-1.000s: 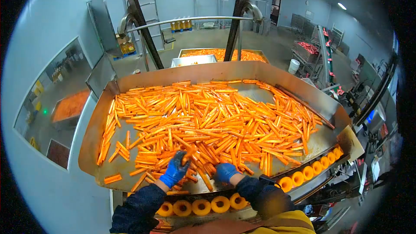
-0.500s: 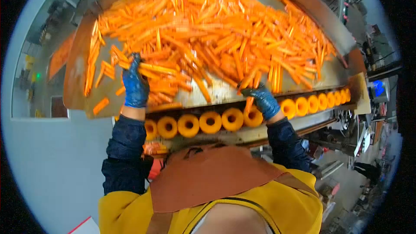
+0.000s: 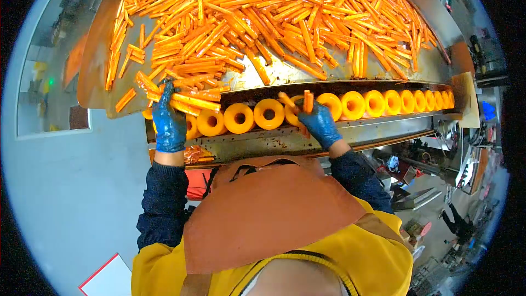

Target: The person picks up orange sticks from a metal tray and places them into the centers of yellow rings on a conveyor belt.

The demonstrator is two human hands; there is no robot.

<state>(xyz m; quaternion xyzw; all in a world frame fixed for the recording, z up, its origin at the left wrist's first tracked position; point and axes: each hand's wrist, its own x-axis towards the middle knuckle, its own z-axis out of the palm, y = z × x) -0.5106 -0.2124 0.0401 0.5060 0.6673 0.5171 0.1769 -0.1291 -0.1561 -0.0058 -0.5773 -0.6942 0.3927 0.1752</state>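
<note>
In a blue glove, my left hand (image 3: 170,126) is closed round a bundle of glossy orange sticks (image 3: 194,101), which stick out to both sides near the tray's front edge. My right hand (image 3: 320,125), gloved too, grips a few short orange sticks (image 3: 308,102) above a row of yellow rings (image 3: 268,114). Its fingertips are partly hidden behind the sticks. Beyond both hands, a large heap of the same sticks (image 3: 274,16) covers the metal tray (image 3: 274,74).
The ring-shaped yellow rollers run along a metal trough (image 3: 296,141) in front of the tray. More orange pieces (image 3: 198,154) lie at the trough's left end. A white wall (image 3: 82,197) stands at left. Far right, a person in dark clothes (image 3: 459,225) is on the floor area.
Both hands have drawn back from the heap toward my body, carrying sticks. The right hand now hangs over the yellow rings. The tray sits higher in view.
</note>
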